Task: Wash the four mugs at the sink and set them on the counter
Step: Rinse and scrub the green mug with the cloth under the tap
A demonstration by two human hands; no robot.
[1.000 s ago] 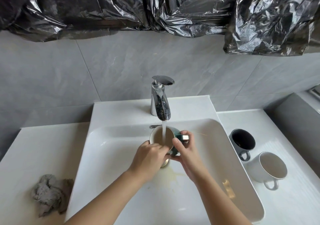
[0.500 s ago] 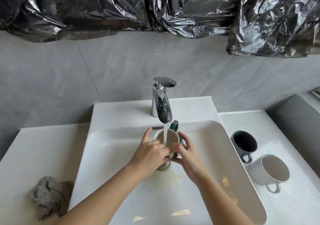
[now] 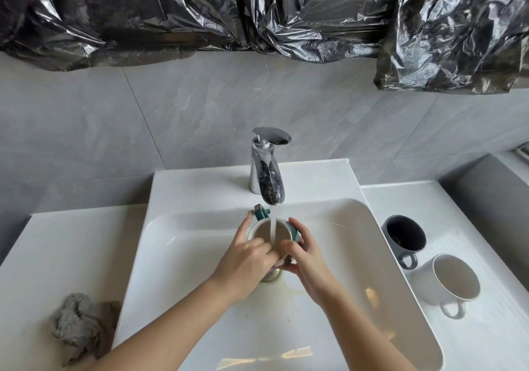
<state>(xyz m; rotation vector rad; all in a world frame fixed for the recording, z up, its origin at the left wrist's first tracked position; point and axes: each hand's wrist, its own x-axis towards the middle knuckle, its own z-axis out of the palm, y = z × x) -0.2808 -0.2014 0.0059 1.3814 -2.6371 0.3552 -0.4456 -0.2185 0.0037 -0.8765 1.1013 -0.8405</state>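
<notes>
A teal mug (image 3: 264,232) with a pale inside sits under the running faucet (image 3: 267,167) in the white sink (image 3: 372,256). Its handle points to the back. My left hand (image 3: 247,259) grips its left rim, fingers reaching into the mug. My right hand (image 3: 305,252) wraps round its right side. Water streams into the mug, which holds brownish liquid. On the right counter stand a dark grey mug (image 3: 405,237) and a white mug (image 3: 452,283), both upright with handles toward me.
A crumpled grey cloth (image 3: 80,326) lies on the left counter (image 3: 57,256). Brown stains mark the basin floor near the drain. Black plastic sheeting (image 3: 257,10) hangs across the grey tiled wall above.
The mug has turned in my hands: its handle swung from the right side round to the back. My left fingers have slid into the mug.
</notes>
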